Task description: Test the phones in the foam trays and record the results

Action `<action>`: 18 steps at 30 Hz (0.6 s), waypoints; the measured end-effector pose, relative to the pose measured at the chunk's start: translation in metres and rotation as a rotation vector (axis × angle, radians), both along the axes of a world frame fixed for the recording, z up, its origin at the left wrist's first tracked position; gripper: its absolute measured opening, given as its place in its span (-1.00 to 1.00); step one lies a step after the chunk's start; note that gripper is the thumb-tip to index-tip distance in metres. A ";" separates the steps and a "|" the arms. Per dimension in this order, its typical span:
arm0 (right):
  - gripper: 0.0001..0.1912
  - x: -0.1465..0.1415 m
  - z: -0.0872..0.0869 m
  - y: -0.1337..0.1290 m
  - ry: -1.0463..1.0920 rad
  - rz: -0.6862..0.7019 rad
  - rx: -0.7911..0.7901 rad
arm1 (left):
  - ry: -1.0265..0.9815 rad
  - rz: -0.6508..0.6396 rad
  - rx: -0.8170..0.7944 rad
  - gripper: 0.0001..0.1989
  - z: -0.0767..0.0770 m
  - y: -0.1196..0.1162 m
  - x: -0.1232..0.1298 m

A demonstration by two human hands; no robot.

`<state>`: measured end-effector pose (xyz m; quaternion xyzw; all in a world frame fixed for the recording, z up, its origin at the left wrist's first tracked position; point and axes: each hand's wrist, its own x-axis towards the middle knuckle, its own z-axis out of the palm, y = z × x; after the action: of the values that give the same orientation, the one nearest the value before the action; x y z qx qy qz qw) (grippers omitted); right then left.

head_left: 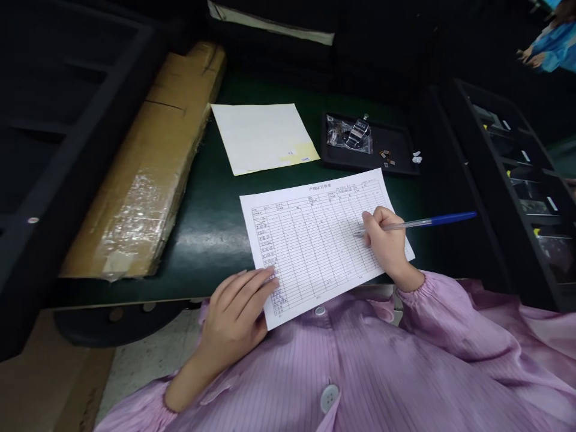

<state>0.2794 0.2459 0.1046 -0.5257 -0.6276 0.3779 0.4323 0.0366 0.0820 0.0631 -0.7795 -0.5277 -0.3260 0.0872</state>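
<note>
A printed form (324,246), a white sheet with a ruled table, lies slanted over the table's front edge. My right hand (387,243) is closed around a ballpoint pen (416,222) with a clear barrel and blue cap end. The pen's tip is at the form's right half, and the side of this hand rests on the paper. My left hand (238,315) holds the form's lower left edge. Its fingers lie across the top of the sheet, while the thumb is partly hidden at the paper's edge.
A taped cardboard box (135,174) lies at left. Behind the form are a pale sheet (265,135) and a black tray (391,135) with a plastic bag (337,133) and small parts. Dark racks (499,150) stand at right. Another person's blue sleeve (555,48) shows far right.
</note>
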 end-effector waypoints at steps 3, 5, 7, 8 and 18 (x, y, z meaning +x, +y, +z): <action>-0.54 0.001 0.002 0.000 0.041 0.000 -0.029 | -0.054 0.119 -0.052 -0.56 0.003 -0.004 -0.002; -0.54 0.002 0.001 0.000 0.071 0.002 -0.040 | -0.123 0.219 -0.116 -0.48 0.008 -0.005 -0.004; -0.53 0.002 0.000 0.001 0.098 0.008 -0.050 | -0.233 0.289 -0.225 -0.40 0.015 -0.004 -0.005; -0.53 0.002 0.000 0.001 0.110 0.014 -0.054 | -0.315 0.311 -0.301 -0.37 0.019 -0.003 -0.005; -0.48 0.004 -0.007 0.005 0.167 0.036 -0.067 | -1.736 0.279 -0.871 -0.27 0.056 0.039 0.020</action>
<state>0.2833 0.2506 0.0976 -0.4952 -0.5859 0.4488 0.4583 0.0569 0.1212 0.1195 -0.1635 -0.5699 -0.5496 -0.5886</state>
